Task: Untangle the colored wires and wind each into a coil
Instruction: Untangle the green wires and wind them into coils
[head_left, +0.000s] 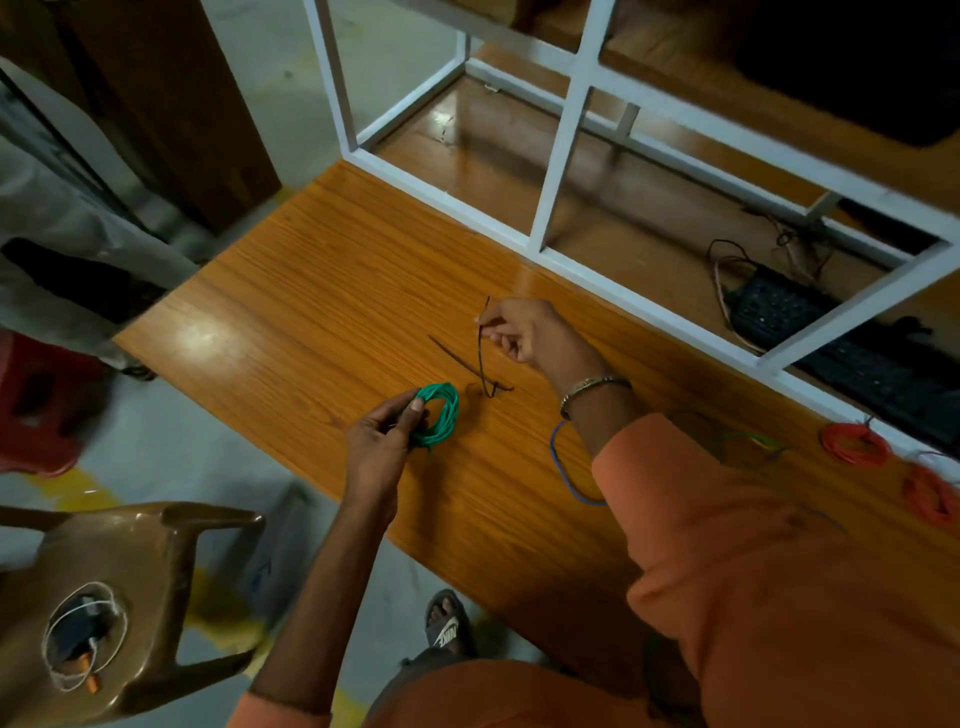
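We have the green coil wound and gripped in our left hand, thumb and fingers curled round its near side, held just above the wooden table. Our right hand pinches a thin dark tie between thumb and fingertips, the strand hanging down to the tabletop just beyond the coil, where its lower end curls. It may be a short wire rather than a tie; we cannot tell from here. We judge the step in hand to be binding the green coil so it does not spring open. To do it well, we should keep the left grip firm on the loops so they stay stacked, thread the dark strand through the middle of the ring, and bring it round the bundle at a spot clear of our fingers. A snug twist, not a hard one, ought to hold the turns without kinking them. Off to the right lie two red coils, apparently finished, and loose blue wire and greenish wire partly hidden by our sleeve, so more winding seems to remain. Setting the green coil beside the red ones would keep the finished pieces away from the loose strands.
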